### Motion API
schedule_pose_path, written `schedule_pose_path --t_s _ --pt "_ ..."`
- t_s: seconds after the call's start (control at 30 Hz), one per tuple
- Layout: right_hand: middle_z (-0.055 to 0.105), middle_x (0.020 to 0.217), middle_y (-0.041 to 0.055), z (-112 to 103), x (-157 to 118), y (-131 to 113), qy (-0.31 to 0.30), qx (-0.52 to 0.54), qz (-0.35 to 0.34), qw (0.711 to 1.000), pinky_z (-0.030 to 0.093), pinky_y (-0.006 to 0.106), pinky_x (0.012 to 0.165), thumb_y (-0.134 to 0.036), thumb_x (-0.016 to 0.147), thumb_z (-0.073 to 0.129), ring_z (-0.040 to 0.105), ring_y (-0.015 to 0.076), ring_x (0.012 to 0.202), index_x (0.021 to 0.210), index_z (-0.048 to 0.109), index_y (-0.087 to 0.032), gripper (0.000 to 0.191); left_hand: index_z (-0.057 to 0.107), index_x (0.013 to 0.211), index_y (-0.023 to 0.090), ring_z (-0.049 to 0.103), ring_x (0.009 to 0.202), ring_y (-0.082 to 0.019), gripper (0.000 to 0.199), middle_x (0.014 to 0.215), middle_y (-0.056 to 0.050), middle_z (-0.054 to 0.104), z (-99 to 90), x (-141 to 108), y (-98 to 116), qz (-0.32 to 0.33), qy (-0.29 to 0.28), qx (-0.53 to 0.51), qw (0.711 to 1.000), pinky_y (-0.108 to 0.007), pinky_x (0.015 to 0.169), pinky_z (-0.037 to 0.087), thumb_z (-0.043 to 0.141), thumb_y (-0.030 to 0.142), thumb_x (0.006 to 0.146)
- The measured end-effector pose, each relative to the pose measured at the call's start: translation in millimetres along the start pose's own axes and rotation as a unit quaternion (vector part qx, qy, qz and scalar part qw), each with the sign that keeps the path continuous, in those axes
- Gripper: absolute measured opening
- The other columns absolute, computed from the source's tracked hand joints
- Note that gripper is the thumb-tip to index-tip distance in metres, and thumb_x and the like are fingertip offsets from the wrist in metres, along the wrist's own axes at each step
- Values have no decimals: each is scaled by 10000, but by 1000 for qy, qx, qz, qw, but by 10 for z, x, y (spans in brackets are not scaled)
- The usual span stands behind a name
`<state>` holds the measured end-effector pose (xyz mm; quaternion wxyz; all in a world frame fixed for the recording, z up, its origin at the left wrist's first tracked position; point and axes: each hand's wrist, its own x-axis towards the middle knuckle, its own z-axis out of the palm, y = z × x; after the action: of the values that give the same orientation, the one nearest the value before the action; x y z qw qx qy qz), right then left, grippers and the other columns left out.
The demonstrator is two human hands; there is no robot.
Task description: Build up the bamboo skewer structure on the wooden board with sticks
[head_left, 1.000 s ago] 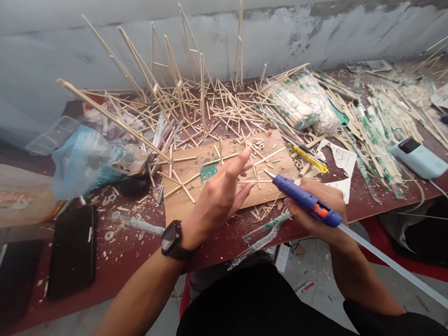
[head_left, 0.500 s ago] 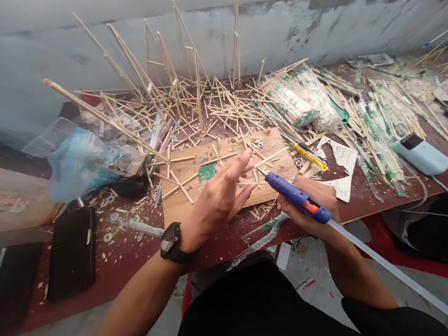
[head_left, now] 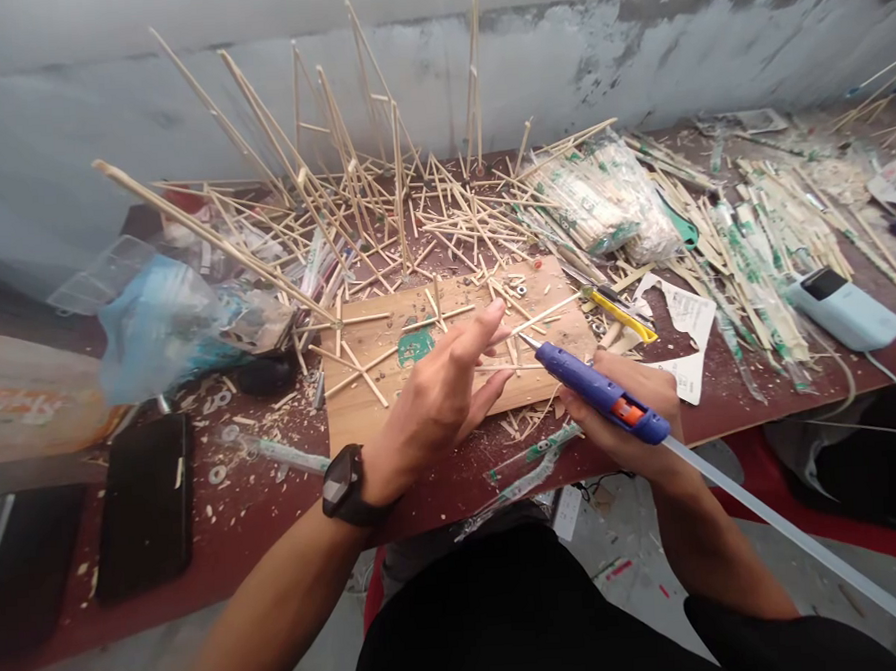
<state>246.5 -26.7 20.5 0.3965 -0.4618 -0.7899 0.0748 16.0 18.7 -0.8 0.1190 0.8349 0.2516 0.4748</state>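
Observation:
My left hand, with a watch on its wrist, is over the wooden board. Its fingers are closed on a thin wooden stick that sticks out to the right; the exact grip is partly hidden. Wrapped in my right hand is a blue glue gun, a long whitish glue stick trailing from its rear. The gun's metal nozzle points at the stick, close to my left fingertips. Short crossed sticks lie on the board's left side.
Behind the board stands a tangle of joined sticks, some rising tall. A yellow cutter lies right of the board, near torn white card. Wrapped sticks, a light-blue power bank and a black phone are also on the table.
My right hand and the glue gun have shifted slightly right and down, drawing the nozzle a little away from my left fingers. My left hand has barely moved.

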Motion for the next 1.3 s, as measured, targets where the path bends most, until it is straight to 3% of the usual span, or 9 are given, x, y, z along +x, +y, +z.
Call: schedule_pose_path --t_s 0.27,0.37,0.67,1.03,1.2,1.3 --pt "451 612 -55 -10 -23 13 16 -15 -10 1000 349 245 510 -145 907 699 438 82 519 694 485 -215 310 232 1634 149 754 1176 -245 797 1342 -188 705 -4 -7 11 -17 1 2 1000 -334 866 707 683 76 981" --pt "488 639 -46 -15 -51 9 21 -10 -13 1000 370 244 526 -142 899 704 465 87 537 739 539 -206 239 230 1634 145 759 1149 -244 803 1302 -180 715 3 -12 -3 -15 5 6 1000 -336 852 710 690 83 979" --pt "464 684 -39 18 -60 6 -6 -27 -36 999 372 258 547 -163 900 708 455 102 573 775 542 -198 210 190 1651 168 753 1190 -265 811 1355 -198 694 5 -13 1 -12 -8 21 1000 -430 958 699 668 98 999" --pt "464 654 -42 29 -38 10 -7 -37 -30 999 368 263 522 -183 896 695 461 106 546 747 543 -210 215 214 1640 144 751 1195 -271 791 1316 -202 708 0 -7 -4 -8 -11 27 1000 -427 974 685 671 102 995" --pt "521 650 -40 -48 -79 -7 38 11 -8 999 389 278 505 -156 859 725 493 115 530 780 587 -224 173 230 1634 166 762 1137 -256 791 1300 -184 721 0 -25 0 -46 -5 4 999 -410 932 691 684 113 989" --pt "549 668 -21 -155 -194 100 96 42 77 992 394 326 540 -233 888 705 505 151 553 776 592 -250 161 253 1627 192 773 1017 -212 810 1281 -148 737 7 -37 -4 -104 10 -34 994 -381 913 687 717 119 968"
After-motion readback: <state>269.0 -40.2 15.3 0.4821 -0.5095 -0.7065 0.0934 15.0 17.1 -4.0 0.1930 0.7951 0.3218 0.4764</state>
